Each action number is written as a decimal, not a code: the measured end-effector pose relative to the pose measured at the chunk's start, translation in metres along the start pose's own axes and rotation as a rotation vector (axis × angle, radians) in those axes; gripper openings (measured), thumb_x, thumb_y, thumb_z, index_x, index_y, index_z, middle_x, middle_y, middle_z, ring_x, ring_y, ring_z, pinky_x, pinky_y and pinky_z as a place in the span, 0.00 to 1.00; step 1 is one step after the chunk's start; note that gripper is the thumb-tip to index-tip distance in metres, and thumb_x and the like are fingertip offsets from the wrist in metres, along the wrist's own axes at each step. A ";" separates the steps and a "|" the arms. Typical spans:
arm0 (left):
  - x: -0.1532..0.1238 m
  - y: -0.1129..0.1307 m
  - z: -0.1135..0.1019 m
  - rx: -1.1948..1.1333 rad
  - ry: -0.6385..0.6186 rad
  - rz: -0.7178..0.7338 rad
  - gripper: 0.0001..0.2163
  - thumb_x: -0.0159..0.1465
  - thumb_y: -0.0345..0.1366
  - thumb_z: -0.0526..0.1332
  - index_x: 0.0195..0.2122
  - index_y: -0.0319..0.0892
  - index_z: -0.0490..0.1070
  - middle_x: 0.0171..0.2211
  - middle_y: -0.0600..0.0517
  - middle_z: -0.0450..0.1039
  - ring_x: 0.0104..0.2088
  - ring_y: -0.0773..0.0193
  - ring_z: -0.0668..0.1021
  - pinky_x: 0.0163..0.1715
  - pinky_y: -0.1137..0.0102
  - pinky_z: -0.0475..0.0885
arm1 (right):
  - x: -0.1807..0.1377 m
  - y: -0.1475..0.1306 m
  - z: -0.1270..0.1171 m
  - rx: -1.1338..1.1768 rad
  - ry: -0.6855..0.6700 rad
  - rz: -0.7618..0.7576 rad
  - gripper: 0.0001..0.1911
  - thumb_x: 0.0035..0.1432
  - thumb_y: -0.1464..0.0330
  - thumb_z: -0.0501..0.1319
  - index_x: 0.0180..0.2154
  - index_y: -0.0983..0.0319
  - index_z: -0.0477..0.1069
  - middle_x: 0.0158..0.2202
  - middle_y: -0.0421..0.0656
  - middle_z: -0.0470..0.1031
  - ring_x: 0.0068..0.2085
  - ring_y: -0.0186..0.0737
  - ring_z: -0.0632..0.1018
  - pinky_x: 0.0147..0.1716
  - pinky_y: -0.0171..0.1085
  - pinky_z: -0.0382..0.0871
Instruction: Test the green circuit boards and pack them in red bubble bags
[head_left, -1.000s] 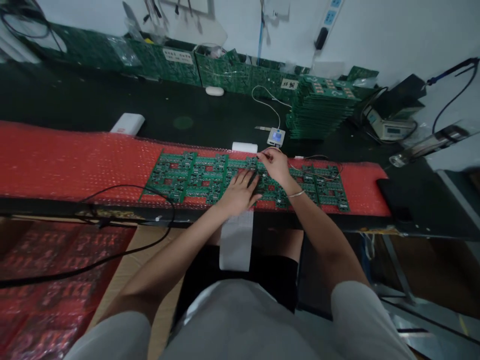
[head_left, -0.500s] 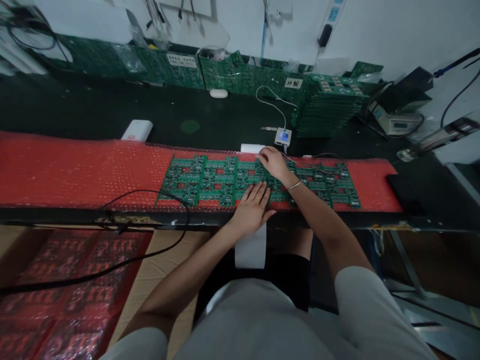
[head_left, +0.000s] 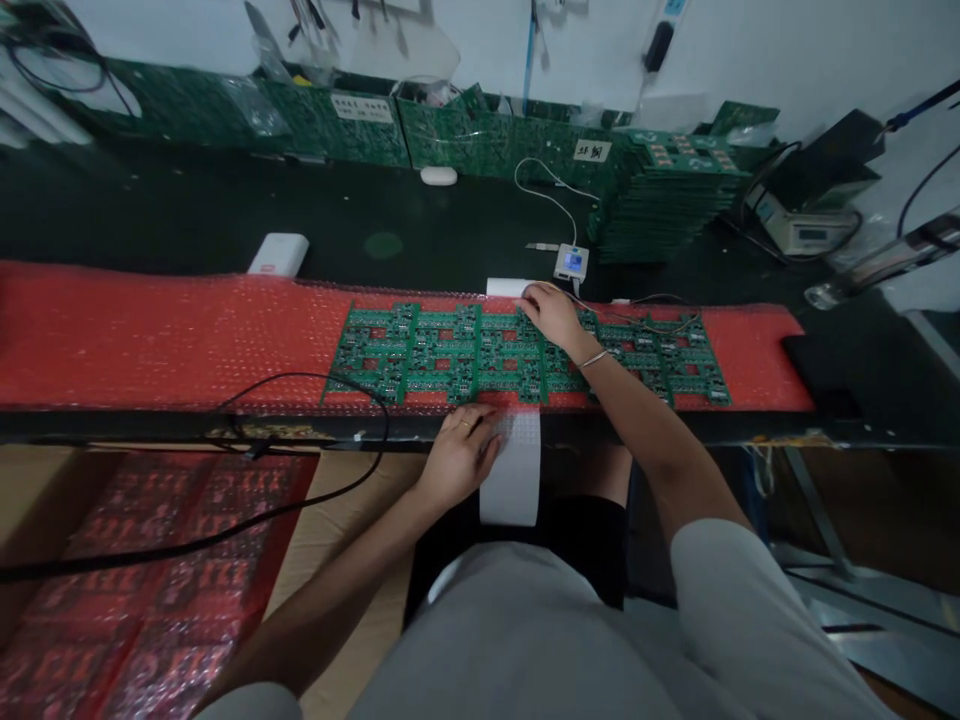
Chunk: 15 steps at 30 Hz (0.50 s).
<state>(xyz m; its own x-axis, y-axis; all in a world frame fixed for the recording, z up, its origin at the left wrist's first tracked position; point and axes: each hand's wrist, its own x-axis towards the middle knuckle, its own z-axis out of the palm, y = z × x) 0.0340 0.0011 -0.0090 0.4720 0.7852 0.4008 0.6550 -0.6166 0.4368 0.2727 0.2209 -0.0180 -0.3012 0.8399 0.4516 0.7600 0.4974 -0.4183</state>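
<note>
A row of joined green circuit boards [head_left: 442,350] lies on red bubble wrap [head_left: 165,335]. A white paper strip [head_left: 510,490] hangs over the table's front edge, and a white piece [head_left: 506,287] shows behind the boards. My left hand [head_left: 459,455] is at the front edge beside the strip, fingers bent and thumb apart; I see nothing held. My right hand [head_left: 553,318] is over the back of the boards, by the white piece. Its fingertips are drawn together; what they hold is hidden. Thin wires [head_left: 645,325] run past this hand over the boards.
A small meter with a lit screen [head_left: 571,262] and a stack of green boards [head_left: 667,205] stand behind. A white power bank [head_left: 279,255] is at the back left. One black cable [head_left: 300,505] loops across the front edge. Red-wrapped boards [head_left: 150,580] lie lower left.
My left hand has lifted off the boards and drawn back, down and left, to the front edge by the paper strip. My right hand stays in nearly the same place.
</note>
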 end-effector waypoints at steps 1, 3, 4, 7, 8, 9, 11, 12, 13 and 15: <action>-0.003 0.000 0.002 -0.008 0.006 0.004 0.10 0.70 0.34 0.58 0.49 0.42 0.75 0.48 0.43 0.75 0.50 0.51 0.76 0.51 0.56 0.74 | 0.000 0.001 0.001 0.001 -0.001 0.009 0.15 0.71 0.58 0.55 0.34 0.59 0.70 0.37 0.49 0.77 0.43 0.50 0.76 0.46 0.48 0.70; -0.006 0.000 0.007 -0.028 0.009 0.017 0.08 0.70 0.34 0.58 0.46 0.42 0.75 0.46 0.43 0.75 0.48 0.53 0.76 0.49 0.57 0.75 | -0.001 0.001 0.003 -0.004 -0.008 0.016 0.15 0.71 0.58 0.56 0.34 0.59 0.70 0.38 0.50 0.77 0.43 0.50 0.76 0.46 0.48 0.70; -0.007 0.000 0.009 -0.037 0.010 0.023 0.08 0.70 0.34 0.59 0.46 0.42 0.76 0.45 0.43 0.74 0.47 0.53 0.76 0.48 0.58 0.76 | -0.001 0.002 0.005 -0.009 -0.010 0.016 0.15 0.71 0.58 0.56 0.34 0.59 0.70 0.38 0.49 0.77 0.43 0.50 0.76 0.46 0.48 0.70; -0.010 0.000 0.018 -0.052 0.016 0.047 0.07 0.69 0.37 0.61 0.45 0.42 0.76 0.43 0.44 0.74 0.44 0.54 0.76 0.44 0.59 0.76 | -0.003 0.003 0.007 -0.021 0.003 0.020 0.14 0.71 0.58 0.56 0.34 0.58 0.70 0.38 0.48 0.76 0.44 0.49 0.76 0.47 0.48 0.70; -0.010 0.000 0.021 -0.053 0.020 0.057 0.07 0.69 0.38 0.62 0.45 0.42 0.76 0.43 0.44 0.74 0.43 0.55 0.76 0.44 0.60 0.76 | -0.004 0.004 0.007 -0.021 0.008 0.024 0.14 0.71 0.58 0.56 0.35 0.58 0.70 0.38 0.48 0.76 0.45 0.49 0.76 0.48 0.48 0.71; -0.011 -0.001 0.024 -0.053 0.025 0.067 0.08 0.69 0.38 0.63 0.45 0.41 0.76 0.42 0.44 0.74 0.43 0.55 0.76 0.43 0.60 0.76 | -0.004 0.005 0.008 -0.019 0.008 0.028 0.14 0.71 0.58 0.56 0.35 0.58 0.70 0.39 0.47 0.76 0.45 0.48 0.76 0.49 0.48 0.71; -0.011 -0.002 0.030 -0.048 0.039 0.092 0.08 0.69 0.39 0.63 0.45 0.41 0.76 0.42 0.45 0.74 0.42 0.55 0.76 0.41 0.61 0.75 | -0.005 0.006 0.009 -0.020 0.000 0.036 0.13 0.72 0.59 0.55 0.37 0.59 0.71 0.40 0.47 0.76 0.47 0.48 0.76 0.50 0.48 0.71; -0.011 -0.003 0.033 -0.042 0.050 0.103 0.08 0.69 0.38 0.63 0.45 0.41 0.76 0.41 0.45 0.74 0.41 0.56 0.75 0.40 0.62 0.75 | -0.005 0.007 0.010 -0.024 -0.003 0.040 0.13 0.72 0.59 0.55 0.38 0.59 0.71 0.40 0.47 0.76 0.47 0.48 0.76 0.51 0.48 0.70; -0.011 -0.004 0.035 -0.036 0.064 0.111 0.07 0.69 0.38 0.63 0.44 0.41 0.76 0.40 0.45 0.74 0.41 0.56 0.75 0.40 0.63 0.74 | -0.006 0.008 0.011 -0.030 -0.002 0.044 0.13 0.72 0.59 0.55 0.38 0.59 0.71 0.41 0.47 0.76 0.48 0.49 0.76 0.51 0.48 0.70; -0.010 -0.005 0.040 -0.024 0.087 0.109 0.07 0.70 0.38 0.62 0.43 0.42 0.76 0.39 0.46 0.74 0.40 0.58 0.75 0.39 0.64 0.73 | -0.006 0.010 0.013 -0.040 0.010 0.047 0.14 0.72 0.58 0.54 0.39 0.60 0.71 0.41 0.48 0.76 0.49 0.49 0.75 0.52 0.49 0.70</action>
<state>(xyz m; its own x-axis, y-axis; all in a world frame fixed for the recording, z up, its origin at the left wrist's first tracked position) 0.0496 -0.0019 -0.0471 0.4860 0.7060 0.5151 0.5874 -0.7003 0.4055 0.2744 0.2237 -0.0354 -0.2586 0.8600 0.4400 0.7956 0.4479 -0.4079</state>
